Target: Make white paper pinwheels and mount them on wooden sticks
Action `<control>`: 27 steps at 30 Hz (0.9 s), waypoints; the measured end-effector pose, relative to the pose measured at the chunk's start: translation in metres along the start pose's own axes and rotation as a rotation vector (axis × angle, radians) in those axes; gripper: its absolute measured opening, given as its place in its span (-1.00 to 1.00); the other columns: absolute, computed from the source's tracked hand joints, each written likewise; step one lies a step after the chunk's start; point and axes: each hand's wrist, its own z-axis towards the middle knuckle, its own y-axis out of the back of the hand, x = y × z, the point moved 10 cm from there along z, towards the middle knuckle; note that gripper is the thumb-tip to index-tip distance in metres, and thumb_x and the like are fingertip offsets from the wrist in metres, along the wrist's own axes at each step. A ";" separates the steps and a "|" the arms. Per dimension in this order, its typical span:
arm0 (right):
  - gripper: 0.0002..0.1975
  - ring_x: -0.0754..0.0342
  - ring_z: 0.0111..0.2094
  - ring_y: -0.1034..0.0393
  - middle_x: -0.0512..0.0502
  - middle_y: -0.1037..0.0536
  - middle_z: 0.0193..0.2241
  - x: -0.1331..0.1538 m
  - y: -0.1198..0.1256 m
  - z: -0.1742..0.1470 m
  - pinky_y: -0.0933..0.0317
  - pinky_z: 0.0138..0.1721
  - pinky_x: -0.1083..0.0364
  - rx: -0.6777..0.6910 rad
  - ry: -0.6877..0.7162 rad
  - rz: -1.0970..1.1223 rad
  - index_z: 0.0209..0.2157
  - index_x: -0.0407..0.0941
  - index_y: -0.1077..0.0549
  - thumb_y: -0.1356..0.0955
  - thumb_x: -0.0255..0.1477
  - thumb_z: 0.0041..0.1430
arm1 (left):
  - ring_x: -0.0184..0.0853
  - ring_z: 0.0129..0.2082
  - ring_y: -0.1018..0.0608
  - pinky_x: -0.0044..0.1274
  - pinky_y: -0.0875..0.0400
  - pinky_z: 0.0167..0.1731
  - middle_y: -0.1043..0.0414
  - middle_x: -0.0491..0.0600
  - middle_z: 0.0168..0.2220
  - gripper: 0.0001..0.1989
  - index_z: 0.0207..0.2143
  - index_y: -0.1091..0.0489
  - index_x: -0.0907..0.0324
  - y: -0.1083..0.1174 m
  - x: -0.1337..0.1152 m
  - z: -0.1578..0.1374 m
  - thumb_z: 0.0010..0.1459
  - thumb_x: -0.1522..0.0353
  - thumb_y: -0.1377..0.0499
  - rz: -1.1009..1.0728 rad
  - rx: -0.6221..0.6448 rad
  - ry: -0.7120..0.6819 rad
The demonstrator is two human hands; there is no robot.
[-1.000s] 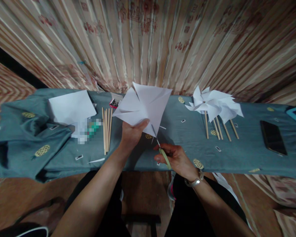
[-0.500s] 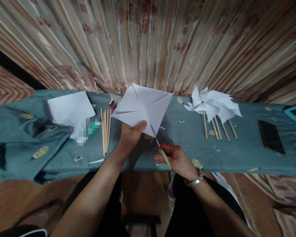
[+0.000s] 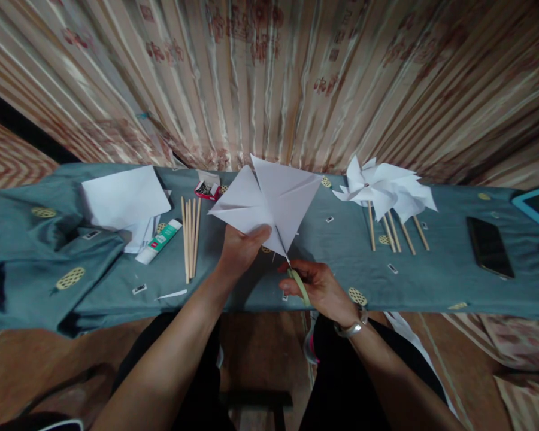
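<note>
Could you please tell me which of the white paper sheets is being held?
The slit sheet in the middle: the left hand pinches it, thumb on top, and the scissors meet its near corner. The other sheets lie at the left, untouched.

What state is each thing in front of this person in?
White paper square: held up, slit at its far corner
Green-handled scissors: held, blades at the paper's near corner
Paper pinwheels: assembled, lying bunched
Wooden sticks: loose, lying side by side
Glue tube: lying down
Small red box: open
Phone: lying flat, unlit
Tablecloth: rumpled at one end
</note>
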 end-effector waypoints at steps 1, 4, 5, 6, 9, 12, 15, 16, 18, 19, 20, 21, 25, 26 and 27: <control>-0.56 0.18 -0.53 -0.26 0.07 -0.44 -0.56 -0.002 0.000 0.000 -0.11 -0.50 0.18 -0.002 -0.006 0.017 -0.24 -0.13 -0.54 -0.52 -0.12 -0.08 | -0.25 -0.37 -0.55 -0.42 -0.48 -0.27 -0.55 -0.01 -0.36 -0.69 -0.36 -0.44 0.20 0.000 0.000 0.000 -0.25 0.36 -0.34 -0.003 -0.001 0.002; -0.55 0.19 -0.54 -0.27 0.06 -0.45 -0.56 -0.005 0.000 0.001 -0.12 -0.51 0.19 -0.009 -0.023 0.047 -0.26 -0.14 -0.54 -0.53 -0.12 -0.12 | -0.24 -0.35 -0.56 -0.40 -0.48 -0.25 -0.55 0.01 -0.35 -0.70 -0.36 -0.44 0.22 0.001 0.000 0.000 -0.25 0.36 -0.34 -0.004 -0.004 0.009; -0.54 0.19 -0.54 -0.27 0.06 -0.46 -0.57 -0.005 0.000 0.001 -0.12 -0.51 0.19 -0.010 -0.028 0.052 -0.27 -0.14 -0.54 -0.54 -0.12 -0.14 | -0.23 -0.36 -0.56 -0.40 -0.48 -0.26 -0.55 0.01 -0.35 -0.71 -0.37 -0.44 0.22 0.001 0.001 0.000 -0.24 0.36 -0.34 0.000 -0.005 0.012; -0.54 0.19 -0.54 -0.28 0.06 -0.46 -0.57 -0.005 0.000 0.001 -0.12 -0.52 0.19 -0.010 -0.031 0.051 -0.27 -0.14 -0.54 -0.54 -0.12 -0.14 | -0.23 -0.36 -0.56 -0.40 -0.47 -0.26 -0.54 0.01 -0.36 -0.71 -0.38 -0.45 0.22 0.001 0.001 0.000 -0.24 0.36 -0.34 0.005 -0.001 0.014; -0.53 0.19 -0.54 -0.27 0.06 -0.45 -0.57 -0.002 0.000 0.001 -0.10 -0.53 0.20 -0.007 -0.030 0.035 -0.27 -0.14 -0.55 -0.54 -0.11 -0.14 | -0.25 -0.40 -0.54 -0.41 -0.46 -0.30 -0.53 -0.01 -0.40 -0.76 -0.43 -0.44 0.22 -0.002 0.003 -0.001 -0.22 0.35 -0.34 0.023 0.027 0.019; -0.50 0.21 -0.56 -0.22 0.08 -0.42 -0.59 0.001 0.001 0.001 -0.07 -0.54 0.20 -0.020 -0.026 0.030 -0.26 -0.16 -0.54 -0.54 -0.10 -0.16 | -0.28 -0.44 -0.52 -0.42 -0.46 -0.33 -0.51 -0.04 -0.45 -0.79 -0.50 -0.42 0.22 -0.003 0.005 -0.003 -0.22 0.34 -0.34 0.034 0.036 0.023; -0.50 0.21 -0.57 -0.22 0.09 -0.42 -0.59 0.003 0.002 0.001 -0.06 -0.55 0.20 -0.027 -0.032 0.036 -0.27 -0.16 -0.54 -0.55 -0.10 -0.18 | -0.27 -0.42 -0.53 -0.41 -0.47 -0.31 -0.53 -0.04 -0.42 -0.75 -0.43 -0.44 0.23 -0.002 0.007 -0.004 -0.23 0.34 -0.35 0.017 0.030 0.031; -0.50 0.20 -0.57 -0.23 0.09 -0.42 -0.59 0.003 0.002 0.001 -0.07 -0.55 0.20 -0.028 -0.036 0.039 -0.28 -0.16 -0.54 -0.55 -0.10 -0.19 | -0.27 -0.41 -0.54 -0.40 -0.47 -0.30 -0.53 -0.03 -0.41 -0.73 -0.41 -0.45 0.23 -0.002 0.008 -0.004 -0.24 0.34 -0.36 0.007 0.031 0.034; -0.50 0.19 -0.56 -0.26 0.08 -0.43 -0.60 0.002 0.002 0.001 -0.09 -0.54 0.20 -0.035 -0.046 0.054 -0.30 -0.15 -0.54 -0.56 -0.10 -0.22 | -0.27 -0.41 -0.54 -0.40 -0.47 -0.30 -0.53 -0.03 -0.40 -0.72 -0.41 -0.46 0.23 -0.003 0.009 -0.004 -0.24 0.33 -0.35 -0.006 0.035 0.035; -0.49 0.19 -0.56 -0.28 0.08 -0.45 -0.60 0.001 0.002 0.001 -0.12 -0.53 0.20 -0.037 -0.054 0.067 -0.31 -0.15 -0.53 -0.56 -0.10 -0.24 | -0.27 -0.40 -0.54 -0.40 -0.46 -0.29 -0.53 -0.03 -0.40 -0.73 -0.41 -0.46 0.23 -0.003 0.009 -0.003 -0.24 0.33 -0.35 -0.005 0.036 0.030; -0.49 0.18 -0.55 -0.30 0.07 -0.46 -0.60 0.001 0.002 0.002 -0.14 -0.53 0.19 -0.040 -0.061 0.081 -0.32 -0.15 -0.53 -0.57 -0.10 -0.26 | -0.28 -0.40 -0.54 -0.41 -0.46 -0.29 -0.52 -0.03 -0.40 -0.74 -0.42 -0.46 0.23 -0.002 0.009 -0.003 -0.24 0.34 -0.35 0.000 0.036 0.022; -0.49 0.17 -0.55 -0.32 0.07 -0.47 -0.59 0.000 0.002 0.002 -0.17 -0.52 0.19 -0.041 -0.066 0.090 -0.33 -0.14 -0.53 -0.57 -0.09 -0.28 | -0.28 -0.40 -0.53 -0.41 -0.46 -0.29 -0.52 -0.03 -0.40 -0.75 -0.43 -0.46 0.23 -0.002 0.008 -0.002 -0.24 0.34 -0.35 0.006 0.035 0.015; -0.49 0.14 -0.55 -0.35 0.06 -0.48 -0.59 0.000 0.001 0.002 -0.19 -0.53 0.17 -0.033 -0.063 0.076 -0.30 -0.13 -0.54 -0.56 -0.09 -0.26 | -0.27 -0.41 -0.53 -0.42 -0.46 -0.31 -0.52 -0.03 -0.40 -0.75 -0.44 -0.45 0.22 -0.001 0.008 -0.002 -0.24 0.33 -0.35 0.024 0.035 0.012; -0.49 0.14 -0.55 -0.35 0.05 -0.48 -0.58 0.000 0.001 0.002 -0.19 -0.53 0.17 -0.033 -0.060 0.067 -0.29 -0.13 -0.54 -0.56 -0.09 -0.24 | -0.27 -0.41 -0.53 -0.42 -0.46 -0.31 -0.53 -0.03 -0.41 -0.75 -0.44 -0.45 0.22 -0.001 0.008 -0.002 -0.24 0.33 -0.35 0.026 0.037 0.015; -0.49 0.14 -0.54 -0.35 0.05 -0.49 -0.58 0.001 0.002 0.002 -0.19 -0.52 0.17 -0.034 -0.056 0.058 -0.28 -0.13 -0.54 -0.56 -0.09 -0.23 | -0.27 -0.40 -0.54 -0.41 -0.46 -0.30 -0.53 -0.03 -0.40 -0.75 -0.43 -0.45 0.22 -0.002 0.008 -0.003 -0.23 0.33 -0.36 0.023 0.042 0.019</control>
